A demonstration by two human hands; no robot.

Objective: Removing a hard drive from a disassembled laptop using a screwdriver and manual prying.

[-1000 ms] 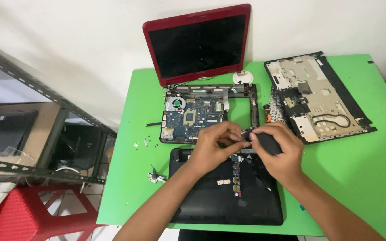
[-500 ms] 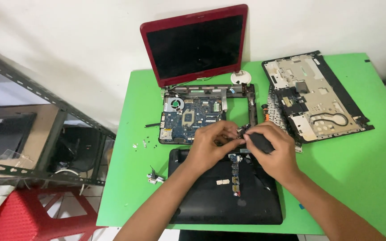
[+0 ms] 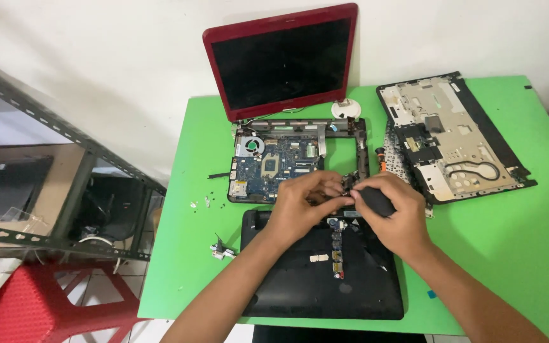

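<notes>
My right hand (image 3: 398, 219) is closed around a black rounded object (image 3: 376, 200), which looks like a tool handle. My left hand (image 3: 306, 206) meets it, fingertips pinched at the object's front end. Both hands hover at the front right corner of the opened laptop base (image 3: 360, 149), where the blue motherboard (image 3: 274, 162) lies bare. Its red-framed screen (image 3: 281, 57) stands upright behind. Under my wrists lies a black bottom cover (image 3: 300, 286) with a narrow strip board (image 3: 337, 251) on it. What the fingertips touch is hidden.
An upturned palm-rest panel (image 3: 452, 136) lies at the right on the green table (image 3: 516, 241). A small white round part (image 3: 345, 109), loose screws (image 3: 201, 203) and a metal hinge piece (image 3: 222, 253) sit around the laptop. A metal shelf (image 3: 46, 159) and a red stool (image 3: 39, 305) stand at the left.
Both hands stay joined over the same corner of the laptop base. My right hand has shifted a little to the left, and the view has moved slightly.
</notes>
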